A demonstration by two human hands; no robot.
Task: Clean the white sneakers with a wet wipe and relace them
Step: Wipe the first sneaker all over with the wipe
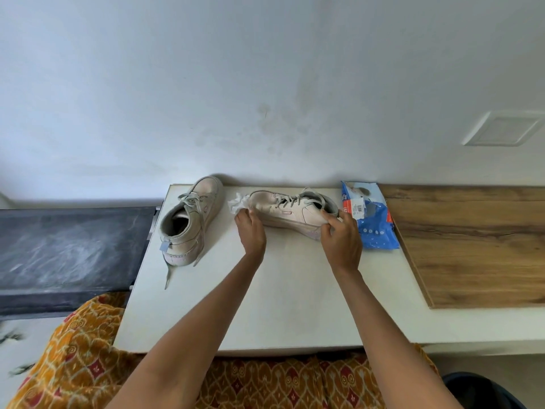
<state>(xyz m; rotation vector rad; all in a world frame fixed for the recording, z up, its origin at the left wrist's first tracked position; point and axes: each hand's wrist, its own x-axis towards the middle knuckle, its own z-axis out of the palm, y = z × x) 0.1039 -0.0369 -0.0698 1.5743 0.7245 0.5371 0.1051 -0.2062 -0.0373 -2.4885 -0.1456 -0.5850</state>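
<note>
- Fingers [247, 215] of left hand [251, 233] bunched round crumpled wet wipe [238, 203], pressing it to toe of nearer sneaker [290, 212]; fingers [328, 224] of right hand [342, 242] curled onto heel side of same shoe, thumb low by the sole, gripping it.
- Pale wall [265, 84] across whole upper view, smudged grey above the shoes; square recessed plate [502, 131] at far right.
- White tabletop [280, 290] under everything, reaching from wall to viewer's lap.
- Wooden board [472, 243] lying on table's right part, its left edge just beside the wipes pack.
- Dark grey surface [67, 246] to left of table, streaked with white marks, lower than the tabletop.
- Orange patterned cloth [88, 364] at bottom edge, below table front, covering the lap.
- Both bare forearms stretched forward from bottom centre, well apart at the wrists, converging on one shoe.
- Second sneaker [188, 222] at left rear of table, upright, toe toward wall, heel toward viewer, laced, one lace end [168, 276] trailing over the tabletop.
- Nearer sneaker lying crosswise near wall, toe left, heel right, laces in place, tilted slightly onto its sole edge; between the two hands.
- Blue wipes pack [373, 219] just right of right hand, against the wall, orange label with barcode facing up, flap partly open.
- Wet wipe white and wrinkled, sticking out past the left fingertips toward the second sneaker, not touching it.
</note>
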